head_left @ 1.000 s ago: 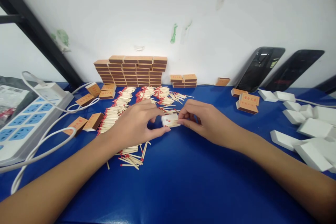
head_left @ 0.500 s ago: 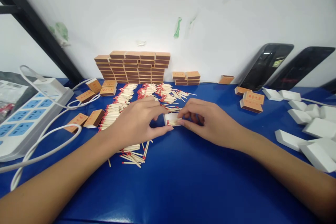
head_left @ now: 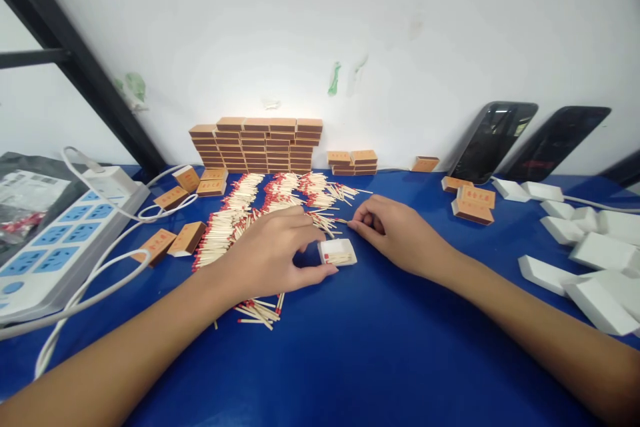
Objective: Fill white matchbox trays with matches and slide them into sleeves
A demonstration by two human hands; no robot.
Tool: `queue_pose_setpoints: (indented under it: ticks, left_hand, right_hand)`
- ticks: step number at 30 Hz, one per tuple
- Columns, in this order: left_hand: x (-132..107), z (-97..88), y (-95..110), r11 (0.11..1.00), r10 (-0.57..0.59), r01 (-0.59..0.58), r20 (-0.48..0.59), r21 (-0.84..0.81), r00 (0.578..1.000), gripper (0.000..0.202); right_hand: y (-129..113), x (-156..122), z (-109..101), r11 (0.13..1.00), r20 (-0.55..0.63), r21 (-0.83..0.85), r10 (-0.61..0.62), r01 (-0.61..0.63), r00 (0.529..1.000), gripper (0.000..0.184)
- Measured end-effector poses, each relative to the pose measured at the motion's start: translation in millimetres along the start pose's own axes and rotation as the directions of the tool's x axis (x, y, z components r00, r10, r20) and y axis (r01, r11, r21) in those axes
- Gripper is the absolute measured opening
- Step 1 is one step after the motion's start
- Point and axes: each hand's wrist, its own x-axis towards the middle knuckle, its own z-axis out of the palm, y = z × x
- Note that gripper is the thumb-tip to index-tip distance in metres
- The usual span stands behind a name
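A small white matchbox tray (head_left: 352, 247) lies on the blue table with a few red-headed matches (head_left: 340, 258) inside. My left hand (head_left: 275, 250) grips its left end, thumb along the near edge and fingers at the far one. Just right of the tray, my right hand (head_left: 393, 230) is closed in a pinch on the end of a match (head_left: 341, 221), at the edge of the loose matches. Those matches lie in long heaps (head_left: 280, 190) behind and under my left hand, partly hidden by it.
Stacked matchboxes (head_left: 255, 147) line the wall, with more loose ones (head_left: 187, 239) at left and others (head_left: 475, 202) at right. White trays (head_left: 607, 250) pile up on the far right. Two phones (head_left: 495, 140) lean on the wall. A power strip (head_left: 65, 233) with white cables stands left.
My right hand has left the tray and moved slightly up and right to a match by the heap. The tray's inside now shows. My left hand stays at the tray.
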Motion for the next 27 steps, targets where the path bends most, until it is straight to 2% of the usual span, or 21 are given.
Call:
queue_pose_setpoints:
  ticks: [4, 6, 11, 15, 21, 27]
  left_hand:
    - [1, -0.7, 4, 1.0, 0.024, -0.024, -0.001, 0.01, 1.0, 0.028]
    - [0, -0.7, 7, 0.999, 0.045, -0.045, 0.006, -0.024, 0.999, 0.029]
    - [-1, -0.5, 14, 0.991, 0.073, -0.066, 0.055, -0.119, 0.996, 0.026]
    - [-2, -0.5, 18, 0.991, 0.059, -0.05, 0.07, -0.127, 0.996, 0.023]
    - [-2, 1.1, 18, 0.993, 0.055, -0.045, 0.084, -0.106, 0.995, 0.026]
    - [-2, -0.8, 14, 0.996, 0.049, -0.045, 0.043, -0.079, 0.998, 0.025]
  right_hand:
    - [1, 0, -5, 1.0, -0.055, 0.008, 0.002, -0.002, 0.999, 0.017]
    - [-3, -1, -7, 0.998, -0.081, 0.042, -0.032, 0.035, 0.996, 0.015]
    - [-17, -4, 0, 0.971, 0.047, 0.143, -0.201, 0.192, 0.979, 0.01]
    - [-18, -6, 5, 0.96, 0.079, 0.132, -0.258, 0.247, 0.963, 0.009]
    - [-19, -8, 6, 0.954, 0.088, 0.141, -0.279, 0.266, 0.956, 0.01]
    - [-23, -9, 6, 0.964, 0.111, 0.134, -0.243, 0.228, 0.964, 0.007]
